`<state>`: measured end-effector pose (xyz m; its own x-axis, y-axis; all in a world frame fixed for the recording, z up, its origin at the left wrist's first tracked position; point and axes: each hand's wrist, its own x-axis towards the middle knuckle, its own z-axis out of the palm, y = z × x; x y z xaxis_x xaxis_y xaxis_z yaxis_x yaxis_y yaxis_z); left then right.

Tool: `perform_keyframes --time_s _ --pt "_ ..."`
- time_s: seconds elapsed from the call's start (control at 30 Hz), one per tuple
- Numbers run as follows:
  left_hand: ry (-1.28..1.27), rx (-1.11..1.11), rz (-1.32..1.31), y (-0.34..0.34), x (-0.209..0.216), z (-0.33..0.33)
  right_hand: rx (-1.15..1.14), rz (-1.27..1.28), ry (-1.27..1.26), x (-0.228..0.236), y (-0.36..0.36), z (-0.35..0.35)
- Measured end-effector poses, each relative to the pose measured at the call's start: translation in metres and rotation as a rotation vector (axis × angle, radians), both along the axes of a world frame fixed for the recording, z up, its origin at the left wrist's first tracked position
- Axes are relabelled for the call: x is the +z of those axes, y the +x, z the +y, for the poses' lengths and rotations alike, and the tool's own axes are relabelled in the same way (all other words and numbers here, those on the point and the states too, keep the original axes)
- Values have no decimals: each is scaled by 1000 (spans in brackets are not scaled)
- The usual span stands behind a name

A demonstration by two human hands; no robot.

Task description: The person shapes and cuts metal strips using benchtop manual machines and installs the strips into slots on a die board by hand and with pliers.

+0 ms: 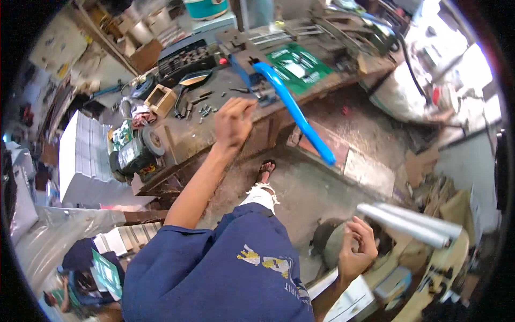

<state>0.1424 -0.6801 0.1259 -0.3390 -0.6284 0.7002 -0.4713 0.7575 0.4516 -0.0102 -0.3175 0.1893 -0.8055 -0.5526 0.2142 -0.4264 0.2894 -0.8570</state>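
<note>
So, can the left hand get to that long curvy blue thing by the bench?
Probably yes. The left hand is up near the bench's front edge, and the curvy blue thing sticks out past that edge, to its right. Nothing seems to block its lower part.

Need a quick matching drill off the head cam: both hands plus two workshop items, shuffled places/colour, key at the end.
Column 1
1. Left hand
2. Curved bar
3. Right hand
4. Bench grinder

Column 2
A. Lower right of the picture, near two white bars
B. At the near left corner of the bench
C. Just right of the small metal pieces
D. Bright blue

Pairs: 1-C, 2-D, 3-A, 4-B
</note>
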Motion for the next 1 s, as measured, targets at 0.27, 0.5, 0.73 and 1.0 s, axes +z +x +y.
perform_keyframes --time_s 0.27,0.5,0.73,1.0 --pt "390 70 -254 62 -168 -124 266 293 421 -68 -79 -243" --pt "509 235 -1 25 -95 -194 209 -56 1210 -98 -100 -285" --pt "1390 140 790 -40 -128 -340 327 20 1131 -108 -115 -284" --pt "1058 264 432 -33 -76 -358 661 -497 1728 26 -151 -381"
